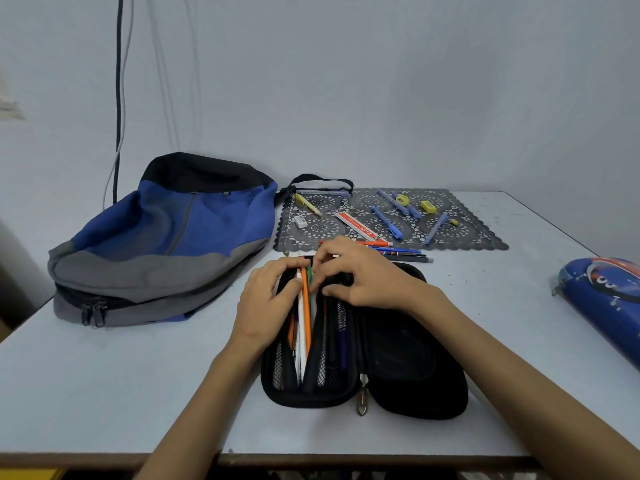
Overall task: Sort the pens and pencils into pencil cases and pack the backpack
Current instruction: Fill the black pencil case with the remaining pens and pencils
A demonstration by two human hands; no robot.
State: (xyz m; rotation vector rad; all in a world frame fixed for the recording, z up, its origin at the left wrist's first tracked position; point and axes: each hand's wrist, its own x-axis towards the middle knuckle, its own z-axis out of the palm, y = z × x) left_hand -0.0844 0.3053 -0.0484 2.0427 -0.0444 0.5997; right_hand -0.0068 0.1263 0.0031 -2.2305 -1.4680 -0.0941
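the black pencil case [408,358] lies open. at its far left end the left hand [266,299] curls round its edge, thumb on the pencils [305,317] inside; the right hand [360,275] pinches their tips. the backpack [166,237] lies left of the case, loose pens [386,221] beyond it.

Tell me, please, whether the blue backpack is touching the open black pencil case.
Apart. The head view shows bare table between the backpack and the black pencil case.
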